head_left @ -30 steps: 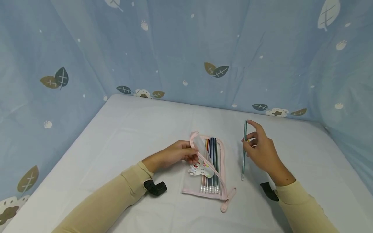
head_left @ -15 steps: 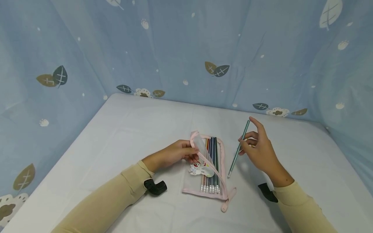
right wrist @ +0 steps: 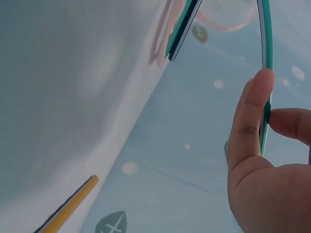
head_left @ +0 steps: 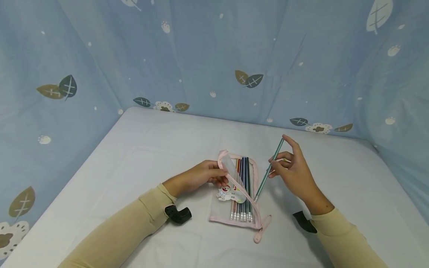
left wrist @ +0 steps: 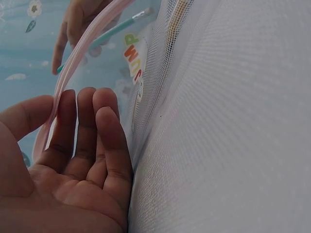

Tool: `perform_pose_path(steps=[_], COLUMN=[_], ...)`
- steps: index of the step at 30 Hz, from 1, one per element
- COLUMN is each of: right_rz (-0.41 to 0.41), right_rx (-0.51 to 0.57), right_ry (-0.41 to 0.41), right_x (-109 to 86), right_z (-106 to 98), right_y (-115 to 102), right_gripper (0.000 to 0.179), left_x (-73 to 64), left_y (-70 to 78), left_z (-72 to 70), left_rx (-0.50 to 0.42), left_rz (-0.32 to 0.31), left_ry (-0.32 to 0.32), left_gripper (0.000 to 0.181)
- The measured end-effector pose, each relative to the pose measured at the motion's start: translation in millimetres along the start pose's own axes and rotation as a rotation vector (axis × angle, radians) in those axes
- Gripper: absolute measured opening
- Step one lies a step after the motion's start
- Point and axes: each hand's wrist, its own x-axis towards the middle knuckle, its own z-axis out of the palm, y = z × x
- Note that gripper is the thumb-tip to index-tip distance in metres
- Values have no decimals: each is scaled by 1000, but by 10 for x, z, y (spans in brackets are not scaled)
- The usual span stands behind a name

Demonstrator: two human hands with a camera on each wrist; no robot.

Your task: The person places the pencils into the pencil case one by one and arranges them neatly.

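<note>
A mesh pencil pouch with pink trim (head_left: 221, 213) lies on the white surface, its top flap lifted. My left hand (head_left: 201, 175) pinches the flap's zip edge (left wrist: 73, 63) between thumb and index finger. Several pencils (head_left: 245, 178) lie in the pouch, erasers toward me. With my right hand (head_left: 296, 175) I pinch a teal pencil (head_left: 263, 183), slanted, its eraser end right at the pouch's opening. The index fingertip touches its far end. In the right wrist view a yellow pencil (right wrist: 70, 204) lies on the surface; my right hand mostly hides it in the head view.
A pink zip pull (head_left: 262, 231) hangs off the pouch's near right corner. A blue curtain with leaf prints (head_left: 201, 56) stands along the back and sides of the white surface (head_left: 161, 149). Black wrist mounts (head_left: 178, 215) are on both forearms.
My right hand has moved slightly left, tilting the teal pencil from near upright in view so its eraser end swings left to the pouch's edge. The left hand keeps holding the flap.
</note>
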Motion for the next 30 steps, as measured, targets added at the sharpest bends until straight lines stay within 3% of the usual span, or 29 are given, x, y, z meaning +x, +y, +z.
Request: perform_pose_path(steps=[17, 30], right_rz=[26, 55], right_rx=[72, 52], right_ry=[-77, -52], right_x=[-16, 8], right_z=[134, 126], right_y=[-26, -61], right_gripper=[79, 79], left_x=[-11, -6], left_y=[10, -24], left_z=[-9, -23], left_rx=[-16, -23], left_rz=[-14, 8], left_ry=[0, -10], left_gripper=[17, 20])
